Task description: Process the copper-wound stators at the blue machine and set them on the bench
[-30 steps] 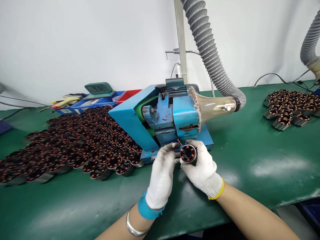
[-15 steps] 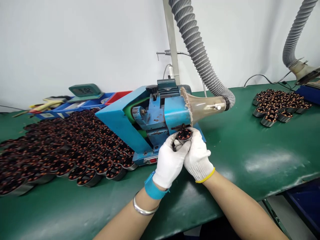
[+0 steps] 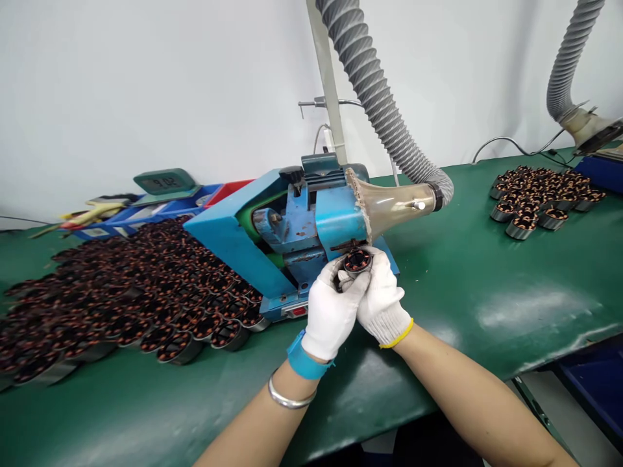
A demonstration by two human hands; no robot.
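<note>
A round metal ring part (image 3: 357,261) with a dark inside and copper-coloured windings sits between both white-gloved hands, at the front of a blue belt machine (image 3: 341,217). My left hand (image 3: 335,308) is closed round the part's left and near side. From the right, my right hand (image 3: 382,295) grips the same part, its fingers partly hidden behind it. The part is just below the machine's blue guard; whether it touches the machine cannot be made out. A clear funnel (image 3: 396,207) opens onto the guard's right side.
Many similar parts (image 3: 141,285) cover the bench's left side; a smaller group (image 3: 528,194) stands at the right. Blue bins (image 3: 121,220) and a clock (image 3: 164,181) are behind the left pile. A grey hose (image 3: 374,84) hangs down to the funnel.
The camera view has shifted slightly. Both hands still hold the part at the machine, with hardly any visible change in their grip.
</note>
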